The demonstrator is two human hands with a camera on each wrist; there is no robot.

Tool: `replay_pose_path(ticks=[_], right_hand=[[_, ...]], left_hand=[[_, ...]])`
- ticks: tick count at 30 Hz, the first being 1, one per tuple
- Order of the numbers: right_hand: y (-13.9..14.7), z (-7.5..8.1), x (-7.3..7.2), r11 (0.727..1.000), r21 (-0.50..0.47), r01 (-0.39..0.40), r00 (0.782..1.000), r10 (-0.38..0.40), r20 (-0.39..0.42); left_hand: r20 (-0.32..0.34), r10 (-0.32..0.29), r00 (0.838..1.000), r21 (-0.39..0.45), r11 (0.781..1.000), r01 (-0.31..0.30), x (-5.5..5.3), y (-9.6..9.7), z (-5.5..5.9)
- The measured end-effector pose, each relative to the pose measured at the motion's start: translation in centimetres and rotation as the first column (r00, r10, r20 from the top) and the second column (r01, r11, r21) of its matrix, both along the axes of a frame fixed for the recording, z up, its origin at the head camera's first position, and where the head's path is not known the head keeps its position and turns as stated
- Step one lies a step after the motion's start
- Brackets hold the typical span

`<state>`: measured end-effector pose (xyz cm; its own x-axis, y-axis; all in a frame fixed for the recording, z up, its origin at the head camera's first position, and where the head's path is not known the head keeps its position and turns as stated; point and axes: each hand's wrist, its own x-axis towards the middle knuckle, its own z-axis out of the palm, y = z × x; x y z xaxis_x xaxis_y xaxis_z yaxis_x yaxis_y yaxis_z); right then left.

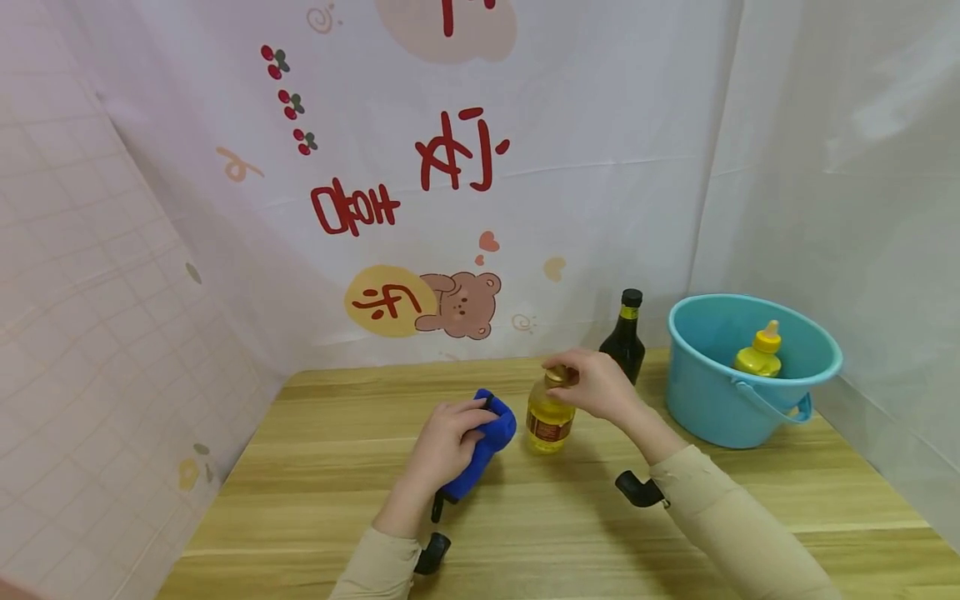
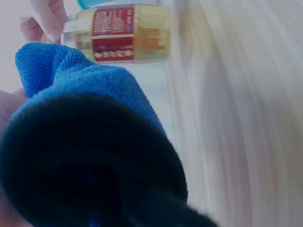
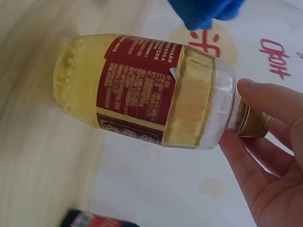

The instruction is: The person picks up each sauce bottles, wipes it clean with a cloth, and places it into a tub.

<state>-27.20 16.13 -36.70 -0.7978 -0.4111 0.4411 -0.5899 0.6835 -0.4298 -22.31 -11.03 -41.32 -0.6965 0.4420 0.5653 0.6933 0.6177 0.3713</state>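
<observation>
My right hand (image 1: 600, 387) pinches the neck of a clear bottle of yellow oil (image 1: 550, 417) just below its gold cap (image 3: 259, 124). The bottle is upright, its base close over the wooden table, and a dark red label (image 3: 137, 87) wraps its middle. To the left of it, my left hand (image 1: 448, 442) grips a folded blue towel (image 1: 497, 432) with black edging. The left wrist view has the towel (image 2: 99, 80) filling the near part, its dark underside hiding most of the left fingers.
A dark bottle with a black cap (image 1: 632, 297) stands behind the right hand. On the right is a light-blue bucket (image 1: 705, 408) with a yellow bottle (image 1: 759, 360) inside. A printed white curtain (image 1: 600, 100) hangs behind the wooden table (image 1: 315, 467).
</observation>
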Motion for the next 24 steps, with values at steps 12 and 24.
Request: replay_pose_path(ticks=[12,24], right_hand=[[5.5,8.0,1.8,0.999,0.037,0.031,0.997,-0.028,-0.068],[12.2,16.1,3.3,0.967,0.04,0.253,0.967,-0.25,-0.057]], left_hand=[[0.026,-0.03,0.999,0.012,1.0,0.029,-0.3,1.3,-0.8],[0.028,-0.004,1.0,-0.012,1.0,0.005,-0.7,0.1,-1.3]])
